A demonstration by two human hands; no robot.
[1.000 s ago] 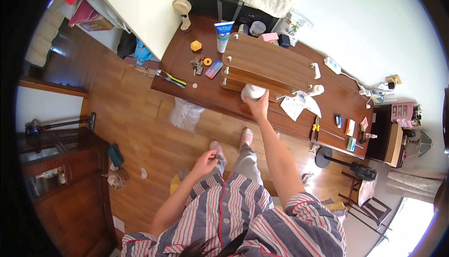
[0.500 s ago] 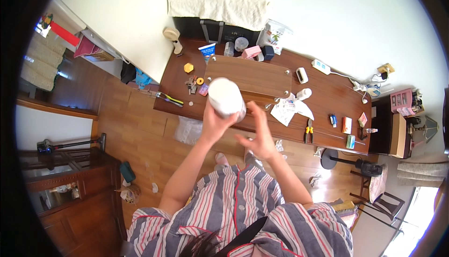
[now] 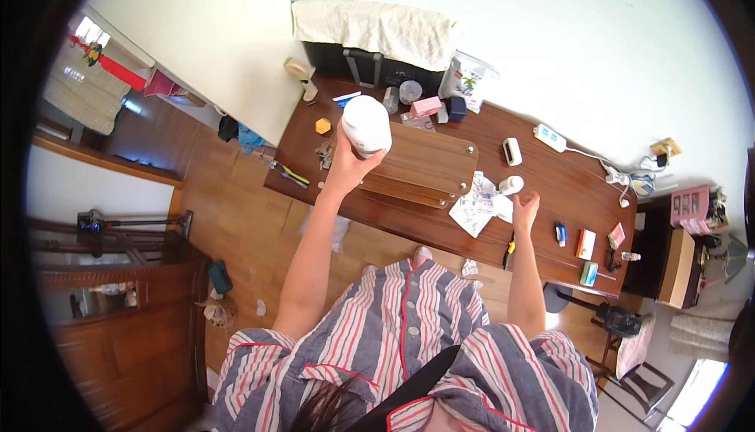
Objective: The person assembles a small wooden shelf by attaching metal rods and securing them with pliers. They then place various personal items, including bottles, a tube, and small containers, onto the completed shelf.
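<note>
My left hand is closed around a large white bottle and lifts it above the left part of the brown table. Behind and below that bottle lies a two-tier wooden shelf board with metal studs at its corners. My right hand, its fingers apart, is over the front of the table. Just beyond its fingertips stands a small white bottle, with a gap between them. A printed paper sheet lies beside the small bottle. Yellow-handled pliers are partly hidden by my right forearm.
On the table are a white power strip, small boxes, a pink box and a toothbrush. A cloth-covered black appliance stands at the back. A floor fan is at the right.
My left hand has raised the large bottle away from me. My right hand has moved right, from beside that bottle to near the small white bottle. The view has shifted slightly.
</note>
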